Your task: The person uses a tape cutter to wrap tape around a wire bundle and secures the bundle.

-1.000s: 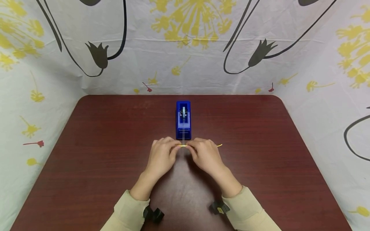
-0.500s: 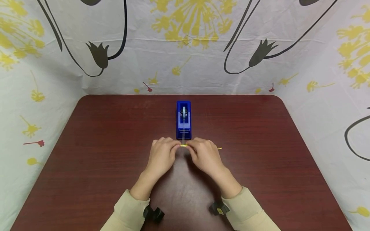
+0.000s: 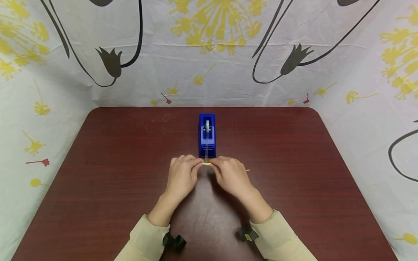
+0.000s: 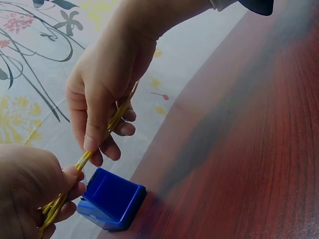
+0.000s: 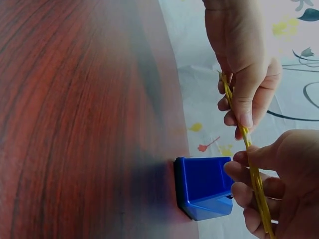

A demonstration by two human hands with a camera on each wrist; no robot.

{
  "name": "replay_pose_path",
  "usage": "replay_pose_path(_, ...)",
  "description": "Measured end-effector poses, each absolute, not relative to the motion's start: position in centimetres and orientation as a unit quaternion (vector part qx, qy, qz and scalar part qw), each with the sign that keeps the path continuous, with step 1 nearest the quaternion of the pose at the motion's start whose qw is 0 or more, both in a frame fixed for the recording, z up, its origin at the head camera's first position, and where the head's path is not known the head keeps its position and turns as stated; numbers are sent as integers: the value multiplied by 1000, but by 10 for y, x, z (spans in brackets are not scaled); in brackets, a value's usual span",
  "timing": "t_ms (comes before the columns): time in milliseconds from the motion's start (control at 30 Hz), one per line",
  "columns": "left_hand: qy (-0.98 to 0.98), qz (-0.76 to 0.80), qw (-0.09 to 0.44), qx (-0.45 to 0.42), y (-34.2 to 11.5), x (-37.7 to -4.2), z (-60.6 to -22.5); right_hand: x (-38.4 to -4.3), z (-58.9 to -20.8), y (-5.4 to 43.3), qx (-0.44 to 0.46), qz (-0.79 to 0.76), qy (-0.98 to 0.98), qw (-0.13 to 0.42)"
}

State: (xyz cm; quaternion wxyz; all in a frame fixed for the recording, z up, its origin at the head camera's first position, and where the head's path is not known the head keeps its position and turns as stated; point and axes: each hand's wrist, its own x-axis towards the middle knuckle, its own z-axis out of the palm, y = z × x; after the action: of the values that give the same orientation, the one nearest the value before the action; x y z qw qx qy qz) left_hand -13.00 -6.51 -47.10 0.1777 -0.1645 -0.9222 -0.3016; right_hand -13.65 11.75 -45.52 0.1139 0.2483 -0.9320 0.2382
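Both hands pinch one bundle of thin yellow strands (image 3: 206,164) held level just in front of a blue tape dispenser (image 3: 207,145). My left hand (image 3: 183,175) has thumb and fingers on its left part, my right hand (image 3: 232,175) on its right part, with a short gap between the thumbs. A strip of clear tape (image 3: 207,158) runs from the dispenser's front to the strands in that gap. In the right wrist view the bundle (image 5: 258,186) lies along the right hand's fingers. A thin yellow end pokes out beyond the right hand in the head view.
The dispenser stands on a dark red wooden table (image 3: 130,145). Behind and beside the table hangs a white cloth (image 3: 228,83) with yellow, grey and red flower prints. Black devices (image 3: 174,242) sit at both sleeve cuffs.
The yellow end beyond my right hand has swung from pointing slightly up to lying lower and flatter, so the bundle has turned a little. Hands and dispenser stay almost in place.
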Motion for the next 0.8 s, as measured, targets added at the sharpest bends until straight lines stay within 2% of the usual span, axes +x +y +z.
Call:
replay_pose_path(300, -923, -305, 166, -165, -65, -131, -471, -138, -457, 119, 245, 239, -929, 138)
replay_pose_path(633, -938, -278, 118, -170, -66, -132, -467, -140, -459, 121, 248, 242, -925, 157)
replay_pose_path(800, -941, -266, 114, -178, -67, -134, -465, -140, -460, 120, 248, 244, -924, 161)
